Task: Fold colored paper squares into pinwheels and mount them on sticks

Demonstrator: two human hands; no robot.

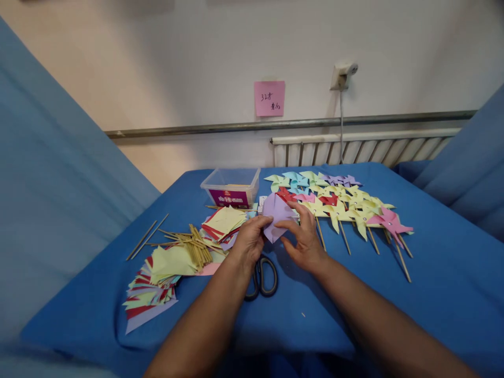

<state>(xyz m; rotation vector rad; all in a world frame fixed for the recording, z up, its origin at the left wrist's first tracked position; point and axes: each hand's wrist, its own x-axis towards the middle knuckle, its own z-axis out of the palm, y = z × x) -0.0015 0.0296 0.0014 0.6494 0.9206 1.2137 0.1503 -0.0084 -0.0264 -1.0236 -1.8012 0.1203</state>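
Observation:
A square of purple paper (279, 211) with crease or cut lines is tilted up over the middle of the table. My left hand (252, 236) pinches its lower left edge, thumb on the front. At its right side, my right hand (305, 239) has its fingers spread, the fingertips against or very near the sheet; I cannot tell how firmly they touch. Under my left wrist lie scissors with black handles (268, 277), their blades hidden. Just left of my left hand is a stack of coloured paper squares (224, 223), yellow on top.
Finished paper pinwheels on sticks (354, 202) lie in rows at the right. Left are a bundle of wooden sticks (199, 249) and a fanned pile of coloured paper (151, 294). A clear plastic box (230, 181) stands at the back, before the wall. Blue cloth (315, 325) covers the table.

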